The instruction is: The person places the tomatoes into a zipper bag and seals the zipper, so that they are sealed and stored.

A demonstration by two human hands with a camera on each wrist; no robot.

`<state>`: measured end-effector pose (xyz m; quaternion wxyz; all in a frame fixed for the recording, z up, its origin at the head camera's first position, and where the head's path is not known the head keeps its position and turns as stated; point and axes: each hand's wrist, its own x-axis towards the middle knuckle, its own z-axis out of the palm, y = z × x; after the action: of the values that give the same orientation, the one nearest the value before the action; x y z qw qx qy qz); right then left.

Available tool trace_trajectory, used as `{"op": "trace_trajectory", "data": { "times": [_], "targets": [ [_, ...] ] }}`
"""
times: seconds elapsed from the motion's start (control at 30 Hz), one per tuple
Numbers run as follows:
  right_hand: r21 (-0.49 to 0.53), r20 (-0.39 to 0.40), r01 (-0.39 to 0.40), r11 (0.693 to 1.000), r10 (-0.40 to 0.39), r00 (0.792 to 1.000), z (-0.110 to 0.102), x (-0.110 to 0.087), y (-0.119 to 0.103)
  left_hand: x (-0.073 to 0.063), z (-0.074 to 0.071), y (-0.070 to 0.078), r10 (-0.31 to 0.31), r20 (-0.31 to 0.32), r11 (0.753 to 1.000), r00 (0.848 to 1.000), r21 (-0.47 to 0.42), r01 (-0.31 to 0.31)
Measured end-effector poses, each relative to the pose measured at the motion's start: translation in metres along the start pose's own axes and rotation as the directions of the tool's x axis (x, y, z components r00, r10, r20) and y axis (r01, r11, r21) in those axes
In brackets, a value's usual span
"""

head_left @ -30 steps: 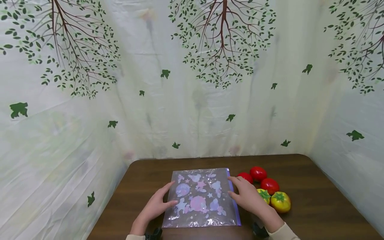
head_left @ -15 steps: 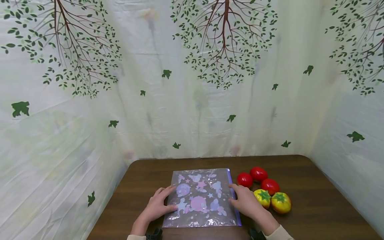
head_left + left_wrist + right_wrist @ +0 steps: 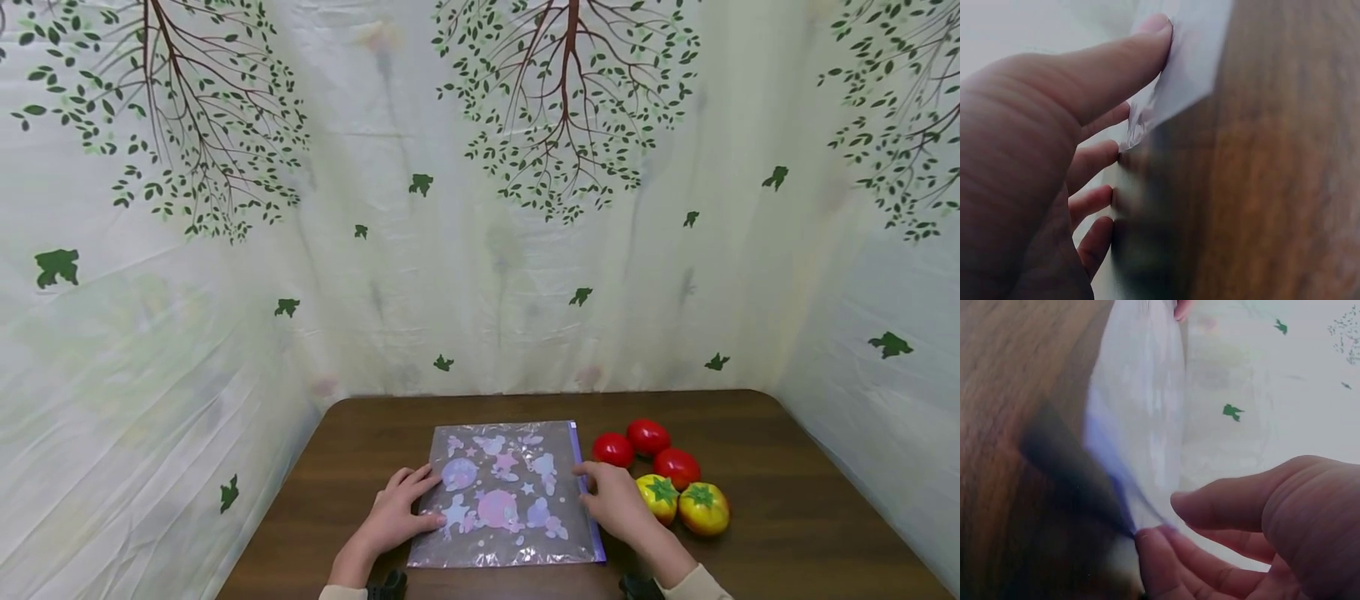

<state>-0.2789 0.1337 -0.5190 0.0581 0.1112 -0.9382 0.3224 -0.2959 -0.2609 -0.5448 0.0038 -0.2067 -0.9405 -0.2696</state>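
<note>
A clear plastic zip bag (image 3: 497,505) with pastel pink and blue prints lies flat, its purple zip strip (image 3: 587,500) along the right side. My left hand (image 3: 393,512) rests at the bag's left edge; in the left wrist view its thumb (image 3: 1122,65) lies on the plastic and the other fingers reach the edge and the table. My right hand (image 3: 618,504) touches the zip strip with its fingertips. In the right wrist view, a gap shows between the right thumb (image 3: 1222,500) and the index finger (image 3: 1159,562), which touches the strip.
Several red and yellow fruit-like pieces stand right of the bag: glossy red ones (image 3: 677,468) behind, and yellow ones with green tops (image 3: 703,508) nearer. The brown wooden table (image 3: 780,475) meets a pale leaf-printed curtain (image 3: 502,317) behind.
The right hand has drawn slightly nearer along the zip strip, uncovering more of the fruit-like pieces. My left hand has come down onto the bag's left edge. The bag has stayed in place.
</note>
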Motion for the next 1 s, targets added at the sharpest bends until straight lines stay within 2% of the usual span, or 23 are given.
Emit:
{"op": "trace_trajectory", "data": {
  "times": [0.17,0.63,0.87,1.0],
  "targets": [
    [-0.002,-0.054,0.018,1.000,-0.018,0.998,-0.003,0.000,0.000,0.003,0.000,0.001,-0.012,0.005,1.000,1.000,0.010,0.012],
    [0.117,-0.009,-0.069,0.991,0.071,0.997,-0.019,0.003,-0.004,0.005,0.001,0.000,-0.037,-0.034,0.999,0.999,-0.007,0.037],
    [0.133,-0.074,-0.035,0.991,0.045,0.996,-0.021,0.003,-0.004,0.003,0.001,-0.002,-0.046,-0.044,0.999,0.998,-0.017,0.045],
    [0.170,-0.076,-0.037,0.985,0.050,0.996,-0.022,0.002,-0.004,0.002,0.002,-0.004,-0.048,-0.042,0.999,0.998,-0.012,0.048]
  ]
}}
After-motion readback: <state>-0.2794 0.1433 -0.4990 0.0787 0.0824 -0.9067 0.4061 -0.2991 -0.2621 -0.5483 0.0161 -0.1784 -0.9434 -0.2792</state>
